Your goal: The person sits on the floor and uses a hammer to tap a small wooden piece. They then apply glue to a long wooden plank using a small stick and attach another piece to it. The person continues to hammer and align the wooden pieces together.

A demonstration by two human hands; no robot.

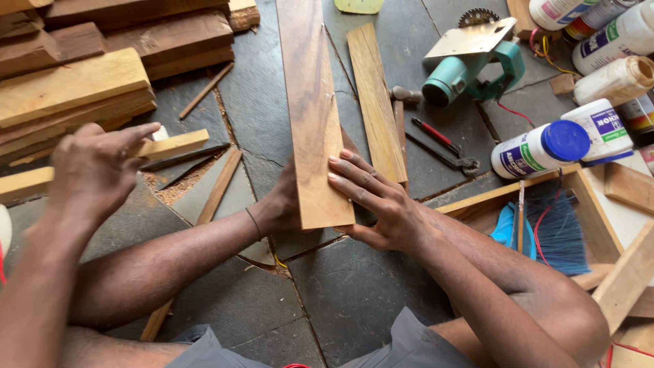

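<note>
A long brown wooden plank (pixel 310 102) lies on the slate floor and runs away from me. My left hand (pixel 279 206) grips its near end from the left, with the fingers hidden under the wood. On the right edge of that same end my right hand (pixel 378 201) holds on, fingers spread flat over the top face. A third hand (pixel 95 170), apparently another person's, comes in from the far left and holds a pale wooden strip (pixel 174 144).
Stacked timber (pixel 75 75) fills the back left. A narrower plank (pixel 375 95), pliers (pixel 443 146) and a teal circular saw (pixel 470 65) lie to the right. White glue bottles (pixel 541 146) sit beside a wooden box frame (pixel 593 211) with a blue brush (pixel 562 232).
</note>
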